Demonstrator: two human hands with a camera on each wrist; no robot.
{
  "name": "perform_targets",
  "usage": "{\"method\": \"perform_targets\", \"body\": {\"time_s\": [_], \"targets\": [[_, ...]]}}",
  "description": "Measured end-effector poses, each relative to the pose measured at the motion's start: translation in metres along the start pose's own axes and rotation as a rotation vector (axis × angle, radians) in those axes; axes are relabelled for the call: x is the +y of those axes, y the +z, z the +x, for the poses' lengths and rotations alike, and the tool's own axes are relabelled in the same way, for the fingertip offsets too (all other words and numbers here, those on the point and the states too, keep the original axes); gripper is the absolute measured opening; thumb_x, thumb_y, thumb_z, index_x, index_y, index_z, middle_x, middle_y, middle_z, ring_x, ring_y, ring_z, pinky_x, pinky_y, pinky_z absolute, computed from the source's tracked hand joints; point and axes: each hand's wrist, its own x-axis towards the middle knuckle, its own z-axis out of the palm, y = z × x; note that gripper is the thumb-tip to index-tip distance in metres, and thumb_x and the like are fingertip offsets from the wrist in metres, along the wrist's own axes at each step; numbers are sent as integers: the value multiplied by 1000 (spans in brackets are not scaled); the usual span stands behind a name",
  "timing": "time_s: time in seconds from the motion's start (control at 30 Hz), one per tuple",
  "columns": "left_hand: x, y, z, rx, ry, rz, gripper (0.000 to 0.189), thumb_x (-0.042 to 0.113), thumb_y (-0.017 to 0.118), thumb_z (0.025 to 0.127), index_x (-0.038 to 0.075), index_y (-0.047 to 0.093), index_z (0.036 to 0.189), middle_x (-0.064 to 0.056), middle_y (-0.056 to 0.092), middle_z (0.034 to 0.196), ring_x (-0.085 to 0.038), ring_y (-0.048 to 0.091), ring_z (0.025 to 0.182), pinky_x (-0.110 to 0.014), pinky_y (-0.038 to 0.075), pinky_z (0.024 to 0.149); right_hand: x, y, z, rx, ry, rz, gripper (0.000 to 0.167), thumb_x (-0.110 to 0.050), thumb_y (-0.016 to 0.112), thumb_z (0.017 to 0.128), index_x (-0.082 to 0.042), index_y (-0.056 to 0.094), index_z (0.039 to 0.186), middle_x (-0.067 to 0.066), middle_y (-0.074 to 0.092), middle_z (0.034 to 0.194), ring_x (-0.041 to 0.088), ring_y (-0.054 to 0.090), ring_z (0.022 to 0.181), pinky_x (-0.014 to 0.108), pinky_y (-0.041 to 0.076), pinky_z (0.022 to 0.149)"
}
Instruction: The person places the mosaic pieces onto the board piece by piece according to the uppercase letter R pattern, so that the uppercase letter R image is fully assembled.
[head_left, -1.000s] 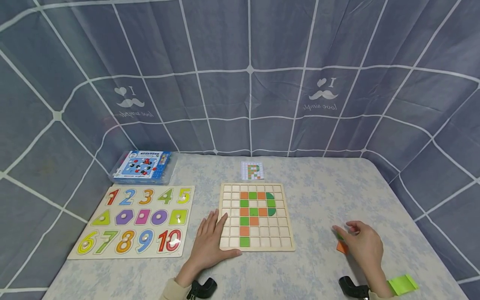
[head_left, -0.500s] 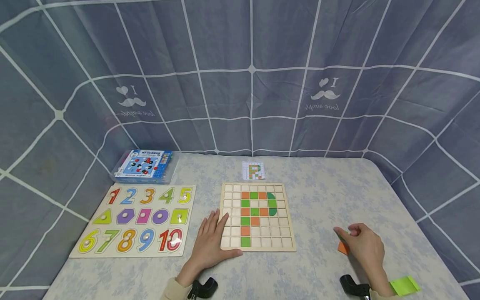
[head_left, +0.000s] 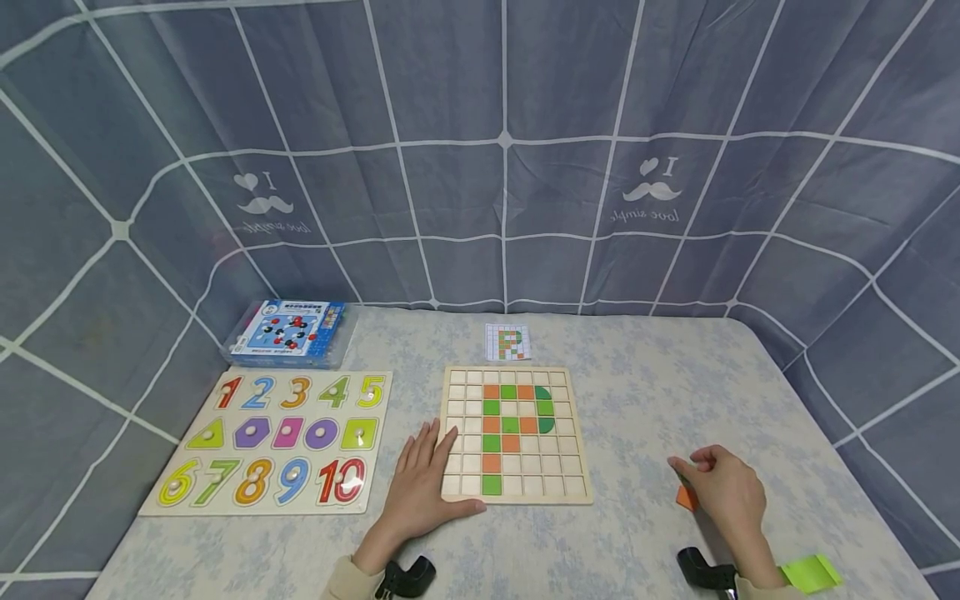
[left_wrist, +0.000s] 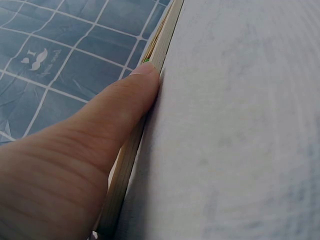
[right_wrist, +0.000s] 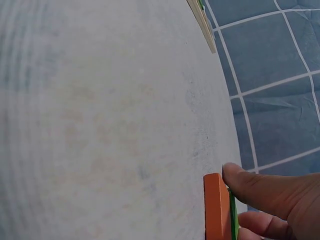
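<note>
My left hand [head_left: 420,479] lies spread at the left and front edges of a wooden grid board [head_left: 543,485]. In the left wrist view its thumb [left_wrist: 120,105] presses along the board's side. Orange and green tiles on the grid, two green ones rounded, form a P-like pattern. To the right, my right hand [head_left: 726,487] pinches a thin green tile [right_wrist: 233,212] between thumb and fingers, partly hidden by them. An orange tile [head_left: 686,498] lies on the table right under those fingertips; the right wrist view shows the orange tile [right_wrist: 216,207] close against the green one.
Behind the board lies a small pattern card [head_left: 507,342]. A number-and-shape puzzle board [head_left: 225,507] is at the left, with a blue boxed set [head_left: 288,333] behind it. A bright green piece [head_left: 812,573] sits beside the right wrist. A grey-blue curtain [head_left: 450,192] encloses the table.
The right fingers have closed in slightly, and the green tile beneath them shows less than before. The left hand stays in place; the view shifts a little.
</note>
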Motion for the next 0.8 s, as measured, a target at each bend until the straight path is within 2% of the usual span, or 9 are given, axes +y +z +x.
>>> {"method": "perform_targets", "body": {"time_s": [0.2, 0.5, 0.6, 0.8], "targets": [[-1, 2, 0, -7, -3, 0, 111, 70, 70, 65, 6, 33, 148, -23, 23, 151, -38, 12, 140, -52, 9, 111, 0, 1, -2, 13, 9, 22, 41, -34, 82, 73, 1, 65, 88, 3, 57, 70, 20, 52, 56, 34, 38, 49], [0, 1, 0, -4, 1, -13, 111, 69, 71, 65, 6, 33, 148, -24, 22, 151, -38, 12, 140, -53, 9, 110, 4, -6, -4, -75, 38, -2, 54, -50, 75, 76, 1, 62, 88, 4, 58, 71, 19, 51, 56, 33, 39, 48], [1, 0, 0, -1, 2, -12, 111, 68, 71, 65, 5, 33, 148, -24, 23, 151, -38, 13, 140, -53, 10, 110, 2, -6, -3, -87, 22, -8, 51, -48, 75, 77, 1, 62, 87, 4, 58, 71, 19, 51, 55, 32, 39, 47], [1, -1, 0, -2, 0, -12, 110, 68, 71, 65, 5, 33, 148, -24, 23, 151, -38, 13, 140, -53, 10, 111, -2, -3, -1, -55, -30, -9, 41, -36, 80, 75, -2, 62, 88, 5, 59, 73, 18, 51, 55, 32, 38, 45]]}}
